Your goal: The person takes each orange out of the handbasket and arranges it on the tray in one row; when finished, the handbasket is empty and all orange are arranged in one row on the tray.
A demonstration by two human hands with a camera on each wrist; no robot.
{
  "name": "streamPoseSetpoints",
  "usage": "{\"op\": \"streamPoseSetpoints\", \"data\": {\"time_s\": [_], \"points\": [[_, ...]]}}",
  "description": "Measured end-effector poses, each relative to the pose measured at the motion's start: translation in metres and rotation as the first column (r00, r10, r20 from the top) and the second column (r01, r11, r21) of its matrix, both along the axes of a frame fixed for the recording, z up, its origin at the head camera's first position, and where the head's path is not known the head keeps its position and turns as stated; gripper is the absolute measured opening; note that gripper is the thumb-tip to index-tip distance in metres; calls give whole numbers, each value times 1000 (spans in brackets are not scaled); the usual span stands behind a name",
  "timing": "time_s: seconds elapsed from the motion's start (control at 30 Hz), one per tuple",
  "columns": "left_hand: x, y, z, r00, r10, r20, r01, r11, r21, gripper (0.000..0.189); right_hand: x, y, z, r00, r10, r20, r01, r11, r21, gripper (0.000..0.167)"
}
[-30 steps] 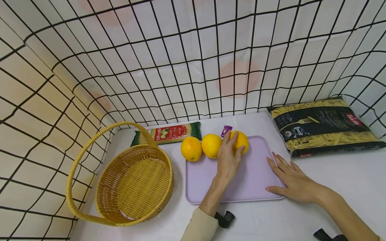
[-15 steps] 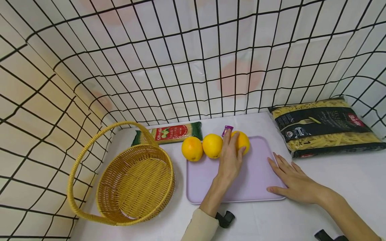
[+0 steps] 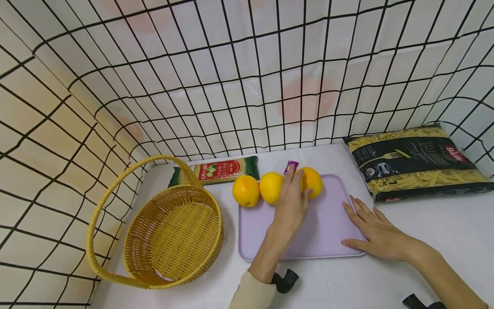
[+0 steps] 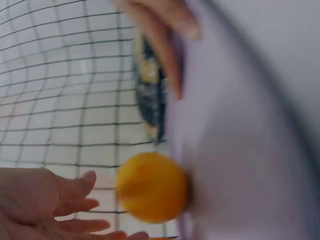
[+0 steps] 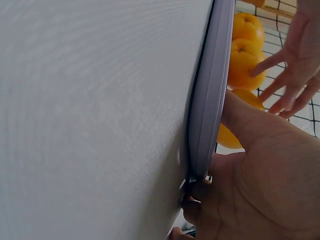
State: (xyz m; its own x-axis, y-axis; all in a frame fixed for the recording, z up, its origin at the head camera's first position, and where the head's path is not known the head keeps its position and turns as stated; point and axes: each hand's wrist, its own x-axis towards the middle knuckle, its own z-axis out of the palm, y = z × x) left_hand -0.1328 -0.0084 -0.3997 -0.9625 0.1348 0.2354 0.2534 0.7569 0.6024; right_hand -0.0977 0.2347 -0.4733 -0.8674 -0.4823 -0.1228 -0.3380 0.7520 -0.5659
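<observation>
Three oranges stand in a row along the far side of a lilac tray [image 3: 324, 227]: a left orange [image 3: 245, 191], a middle orange [image 3: 269, 188] and a right orange [image 3: 313, 182]. My left hand [image 3: 291, 206] reaches between the middle and right ones. In the left wrist view its fingers [image 4: 75, 205] are loosely spread, with a gap to the right orange [image 4: 152, 187]. My right hand [image 3: 376, 234] lies with spread fingers along the tray's right edge. The right wrist view has its thumb [image 5: 242, 117] over the tray rim [image 5: 212, 95].
A wicker basket [image 3: 133, 257] with a tall handle stands left of the tray. Behind it lies a green and red pasta packet [image 3: 227, 169]. A purple wrapped sweet [image 3: 290, 166] is behind the oranges, and a large pasta bag [image 3: 417, 163] lies back right. Black wire mesh [image 3: 247, 81] surrounds the table.
My left hand has let go of the right orange and shifted slightly left and toward me. That orange sits a little further right. My right hand has stayed on the tray's edge.
</observation>
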Motion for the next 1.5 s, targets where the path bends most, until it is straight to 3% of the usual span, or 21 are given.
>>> {"op": "streamPoseSetpoints", "data": {"time_s": [0.2,0.4,0.5,0.67,1.07,1.5], "points": [[-1,-25,25,998,-38,41,32,992,121,45,0,1,-3,1000,-1,11,1,1000,-7,100],[-5,-59,38,997,-49,56,38,983,180,44,-1,4,-9,999,5,-46,-6,1000,-20,98],[-7,-75,41,999,-37,37,29,978,207,43,-2,5,-7,1000,1,-26,-1,1000,-13,98],[-8,-92,42,1000,-18,14,15,982,187,40,-2,6,1,1000,-1,26,1,1000,8,100],[-3,-118,34,994,28,109,-38,995,96,49,-2,2,4,1000,7,14,-8,1000,5,99],[1,-129,28,991,-29,132,28,1000,10,53,-3,4,7,1000,16,17,-17,1000,15,97]]}}
